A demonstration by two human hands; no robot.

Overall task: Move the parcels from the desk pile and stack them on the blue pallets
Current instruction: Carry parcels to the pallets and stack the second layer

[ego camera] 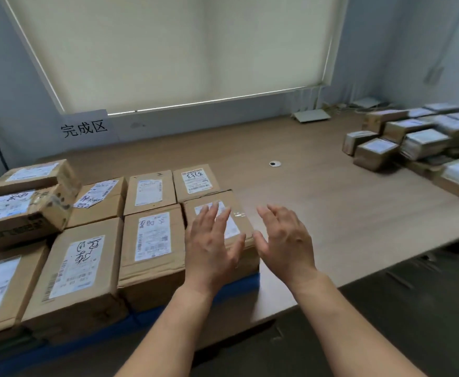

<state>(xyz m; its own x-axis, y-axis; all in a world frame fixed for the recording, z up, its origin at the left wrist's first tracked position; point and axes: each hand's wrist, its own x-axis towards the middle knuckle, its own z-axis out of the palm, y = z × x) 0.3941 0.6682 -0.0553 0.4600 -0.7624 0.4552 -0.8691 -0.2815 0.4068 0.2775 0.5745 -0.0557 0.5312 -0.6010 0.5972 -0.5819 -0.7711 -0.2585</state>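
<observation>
Several brown cardboard parcels with white labels lie packed side by side on the blue pallet (239,291) at the left. The nearest right-hand parcel (239,213) sits at the pallet's right edge. My left hand (212,246) hovers open just over it, fingers spread. My right hand (285,240) is open beside that parcel's right edge, above the desk, holding nothing. Two parcels (24,213) are stacked as a second layer at the far left. The desk pile (424,142) of parcels lies at the far right.
The wooden desk (318,202) stretches between the pallet and the pile, with a round cable grommet (275,164) in it. A white sign with black characters (84,127) hangs on the wall below a drawn blind. Dark floor lies beyond the desk's front edge.
</observation>
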